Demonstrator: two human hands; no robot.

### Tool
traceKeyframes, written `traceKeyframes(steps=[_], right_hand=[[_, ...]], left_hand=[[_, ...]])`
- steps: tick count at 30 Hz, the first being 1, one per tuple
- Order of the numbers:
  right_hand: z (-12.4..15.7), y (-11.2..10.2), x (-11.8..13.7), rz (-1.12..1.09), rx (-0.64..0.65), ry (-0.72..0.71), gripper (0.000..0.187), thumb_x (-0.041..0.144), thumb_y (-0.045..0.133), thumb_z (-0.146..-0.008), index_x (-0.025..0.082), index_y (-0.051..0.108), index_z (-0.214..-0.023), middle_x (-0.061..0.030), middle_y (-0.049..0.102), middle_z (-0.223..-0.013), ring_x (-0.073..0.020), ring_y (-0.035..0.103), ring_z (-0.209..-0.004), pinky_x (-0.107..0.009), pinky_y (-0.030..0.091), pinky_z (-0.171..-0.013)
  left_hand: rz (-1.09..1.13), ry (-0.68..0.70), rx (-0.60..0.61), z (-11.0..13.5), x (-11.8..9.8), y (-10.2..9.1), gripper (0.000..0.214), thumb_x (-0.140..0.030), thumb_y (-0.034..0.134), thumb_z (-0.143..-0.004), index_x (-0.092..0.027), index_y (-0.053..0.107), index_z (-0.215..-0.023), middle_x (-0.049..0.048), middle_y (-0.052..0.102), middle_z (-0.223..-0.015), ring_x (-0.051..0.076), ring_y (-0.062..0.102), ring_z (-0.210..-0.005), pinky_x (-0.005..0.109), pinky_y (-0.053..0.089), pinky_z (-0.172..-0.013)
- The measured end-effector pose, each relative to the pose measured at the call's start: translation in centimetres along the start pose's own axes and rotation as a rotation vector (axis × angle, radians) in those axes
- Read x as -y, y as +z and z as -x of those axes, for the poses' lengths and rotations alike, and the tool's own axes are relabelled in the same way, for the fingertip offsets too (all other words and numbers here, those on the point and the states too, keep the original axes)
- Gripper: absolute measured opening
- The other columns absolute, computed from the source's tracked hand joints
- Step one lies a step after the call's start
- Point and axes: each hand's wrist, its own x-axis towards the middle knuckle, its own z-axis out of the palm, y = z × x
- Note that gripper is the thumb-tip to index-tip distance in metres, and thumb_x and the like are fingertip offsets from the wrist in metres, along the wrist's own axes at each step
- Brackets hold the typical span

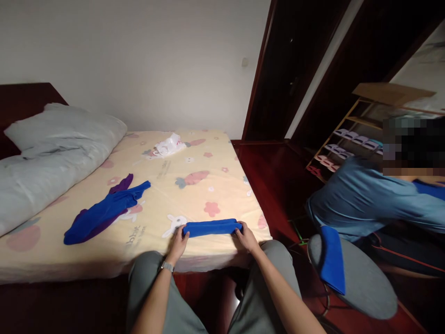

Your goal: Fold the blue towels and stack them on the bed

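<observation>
A blue cloth [211, 227], folded into a long narrow strip, lies at the front edge of the bed in front of my knees. My left hand [179, 241] grips its left end, thumb towards me; a watch sits on that wrist. At the strip's right end, my right hand [246, 235] holds on with fingers curled round the fabric. Farther left on the sheet, a rumpled blue cloth [104, 209] lies loose, partly over a purple cloth [121, 183]. Neither hand touches these.
The bed [181, 199] has a patterned yellow sheet, a grey quilt [66, 139] and a white plastic bag [170, 144]. To the right, a person in a blue shirt [361, 199] leans away beside a grey stool [368, 278] bearing a folded blue cloth [332, 260]. A shoe rack [347, 118] stands behind.
</observation>
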Motion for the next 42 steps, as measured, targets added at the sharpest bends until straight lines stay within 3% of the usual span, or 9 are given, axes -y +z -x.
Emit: traceKeyframes(steps=[9, 16, 25, 30, 34, 37, 40, 42], right_hand=[[-0.6, -0.1, 0.6, 0.208, -0.036, 0.043, 0.050, 0.050, 0.034, -0.100, 0.016, 0.049, -0.135, -0.0145, 0.068, -0.116, -0.0266, 0.065, -0.105, -0.032, 0.046, -0.088], [-1.4, -0.3, 1.3, 0.388, -0.066, 0.010, 0.050, 0.050, 0.031, -0.102, 0.016, 0.055, -0.129, -0.0147, 0.071, -0.107, -0.0285, 0.067, -0.097, -0.033, 0.044, -0.081], [-2.8, 0.0, 1.3, 0.579, -0.123, -0.039, 0.047, 0.049, 0.033, -0.103, 0.016, 0.066, -0.113, -0.0154, 0.071, -0.093, -0.0291, 0.066, -0.088, -0.034, 0.043, -0.076], [-3.1, -0.3, 0.9, 0.531, -0.120, -0.071, 0.044, 0.045, 0.033, -0.104, 0.017, 0.068, -0.106, -0.0140, 0.072, -0.090, -0.0272, 0.065, -0.087, -0.033, 0.043, -0.076], [-2.8, -0.4, 1.2, 0.498, -0.183, -0.137, 0.046, 0.043, 0.032, -0.104, 0.016, 0.063, -0.123, -0.0147, 0.071, -0.105, -0.0278, 0.063, -0.095, -0.036, 0.045, -0.084], [-2.0, -0.4, 2.3, 0.493, -0.261, -0.239, 0.046, 0.039, 0.034, -0.102, 0.016, 0.052, -0.139, -0.0151, 0.063, -0.127, -0.0280, 0.059, -0.110, -0.039, 0.044, -0.096], [-1.2, 0.0, 3.3, 0.514, -0.184, -0.448, 0.053, 0.037, 0.046, -0.095, 0.019, 0.046, -0.145, -0.0123, 0.051, -0.145, -0.0284, 0.046, -0.131, -0.043, 0.035, -0.110], [-1.0, 0.5, 3.3, 0.543, -0.130, -0.544, 0.062, 0.032, 0.051, -0.090, 0.018, 0.040, -0.149, -0.0105, 0.044, -0.152, -0.0282, 0.037, -0.140, -0.045, 0.027, -0.117]], left_hand=[[-0.149, 0.030, -0.075, -0.6, 0.9, 0.7, 0.041, -0.041, 0.044, -0.098, -0.019, 0.050, -0.132, 0.0146, 0.065, -0.128, 0.026, 0.066, -0.112, 0.042, 0.052, -0.096], [-0.330, 0.170, -0.118, -1.4, 0.2, 0.8, 0.042, -0.034, 0.038, -0.101, -0.014, 0.048, -0.136, 0.0186, 0.063, -0.130, 0.028, 0.061, -0.120, 0.043, 0.051, -0.099], [-0.583, 0.314, -0.068, -2.2, -0.1, 0.0, 0.038, -0.031, 0.035, -0.102, -0.022, 0.058, -0.130, 0.0111, 0.070, -0.117, 0.027, 0.064, -0.103, 0.041, 0.051, -0.090], [-0.593, 0.328, -0.054, -2.3, -0.6, -0.4, 0.038, -0.026, 0.035, -0.101, -0.021, 0.059, -0.131, 0.0111, 0.071, -0.116, 0.026, 0.063, -0.104, 0.041, 0.049, -0.092], [-0.646, 0.305, -0.068, -2.0, -1.7, -1.0, 0.038, -0.026, 0.037, -0.100, -0.022, 0.060, -0.129, 0.0126, 0.068, -0.118, 0.027, 0.062, -0.108, 0.042, 0.049, -0.092], [-0.659, 0.412, -0.051, -1.8, -3.2, -1.4, 0.042, -0.025, 0.039, -0.098, -0.022, 0.055, -0.137, 0.0119, 0.056, -0.140, 0.027, 0.051, -0.129, 0.045, 0.042, -0.107], [-0.654, 0.595, 0.080, -2.0, -4.3, -1.0, 0.060, -0.021, 0.045, -0.091, -0.021, 0.038, -0.151, 0.0083, 0.040, -0.156, 0.026, 0.034, -0.145, 0.045, 0.029, -0.119], [-0.662, 0.651, 0.142, -2.2, -4.2, -0.4, 0.070, -0.017, 0.046, -0.087, -0.020, 0.029, -0.155, 0.0081, 0.039, -0.157, 0.024, 0.033, -0.145, 0.044, 0.027, -0.121]])
